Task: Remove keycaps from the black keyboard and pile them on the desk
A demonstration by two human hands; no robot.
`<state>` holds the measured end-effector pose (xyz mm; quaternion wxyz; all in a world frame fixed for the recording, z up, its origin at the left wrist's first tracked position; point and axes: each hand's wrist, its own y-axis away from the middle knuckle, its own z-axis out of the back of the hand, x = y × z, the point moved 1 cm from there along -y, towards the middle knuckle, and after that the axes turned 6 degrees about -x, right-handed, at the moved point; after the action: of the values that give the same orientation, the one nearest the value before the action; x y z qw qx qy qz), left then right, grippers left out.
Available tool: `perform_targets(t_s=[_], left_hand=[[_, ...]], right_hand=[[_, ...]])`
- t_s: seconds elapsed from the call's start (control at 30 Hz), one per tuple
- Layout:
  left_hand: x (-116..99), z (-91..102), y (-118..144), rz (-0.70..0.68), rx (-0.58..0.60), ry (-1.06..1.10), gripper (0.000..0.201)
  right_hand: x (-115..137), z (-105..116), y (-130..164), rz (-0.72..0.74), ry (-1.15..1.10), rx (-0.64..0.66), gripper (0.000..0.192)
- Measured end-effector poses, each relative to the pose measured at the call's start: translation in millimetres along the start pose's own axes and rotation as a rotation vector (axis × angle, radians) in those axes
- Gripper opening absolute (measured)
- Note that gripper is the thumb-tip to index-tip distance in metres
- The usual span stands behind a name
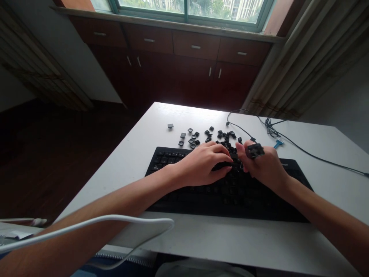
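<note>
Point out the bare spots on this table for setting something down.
Free: the white table left of the loose keycaps, the right end past the black cable, and the strip in front of the keyboard. Crowded: behind the keyboard, where keycaps lie scattered.

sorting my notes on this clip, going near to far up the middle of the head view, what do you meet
white cable → table near edge → keyboard → left hand → loose keycaps → cabinet → window

Home room: wooden cabinets (173, 57), curtain (305, 65), desk (230, 238).
</note>
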<state>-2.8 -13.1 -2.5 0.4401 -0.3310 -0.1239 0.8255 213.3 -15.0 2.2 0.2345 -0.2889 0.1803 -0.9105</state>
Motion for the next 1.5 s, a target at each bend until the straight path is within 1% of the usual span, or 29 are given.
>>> perform_targets(t_s=[0.1, 0.27, 0.37, 0.5, 0.63, 0.73, 0.87, 1.0, 1.13, 1.27, 1.33, 1.5], left_hand=[[2.1, 0.1, 0.5, 0.018, -0.024, 0.042, 0.022], [5.2, 6.4, 5.3, 0.035, -0.037, 0.047, 0.022], [6.8, 8.9, 8.1, 0.037, -0.032, 0.044, 0.021], [7.6, 7.8, 8.7, 0.024, -0.034, 0.033, 0.019], [7.3, 7.1, 8.4, 0.039, -0.04, 0.052, 0.019], [7.3, 9.2, 7.8, 0.091, -0.077, 0.095, 0.018], [7.9, 11.8, 6.9, 0.154, -0.106, 0.153, 0.017], [8.3, 11.4, 7.4, 0.147, -0.092, 0.137, 0.017], [7.4, 11.0, 8.0, 0.138, -0.084, 0.122, 0.016], [6.8, 11.4, 7.4, 0.137, -0.079, 0.113, 0.015], [6.8, 11.5, 7.1, 0.139, -0.075, 0.111, 0.015], [6.8, 11.9, 7.3, 0.141, -0.06, 0.106, 0.016]], right_hand=[[-0.4, -3.9, -1.8, -0.028, -0.045, 0.012, 0.033], [0.8, -7.4, -3.8, 0.005, -0.007, -0.018, 0.034], [2.0, -6.1, -3.1, 0.025, -0.002, -0.035, 0.034], [4.6, -4.0, -2.1, 0.034, -0.025, -0.051, 0.037], [5.1, -3.2, -3.7, -0.023, -0.08, -0.024, 0.036], [3.0, -2.9, -5.8, -0.06, -0.107, 0.008, 0.036], [-0.3, 1.0, -5.9, -0.069, -0.103, -0.028, 0.04], [0.5, 4.1, -5.5, -0.061, -0.109, -0.014, 0.043], [3.0, 5.5, -9.9, -0.051, -0.069, -0.028, 0.048], [3.6, 5.3, -14.6, -0.141, -0.129, 0.045, 0.045], [3.9, 4.8, -15.6, -0.159, -0.147, 0.095, 0.042], [2.7, 3.4, -20.3, -0.066, -0.091, 0.152, 0.039]])
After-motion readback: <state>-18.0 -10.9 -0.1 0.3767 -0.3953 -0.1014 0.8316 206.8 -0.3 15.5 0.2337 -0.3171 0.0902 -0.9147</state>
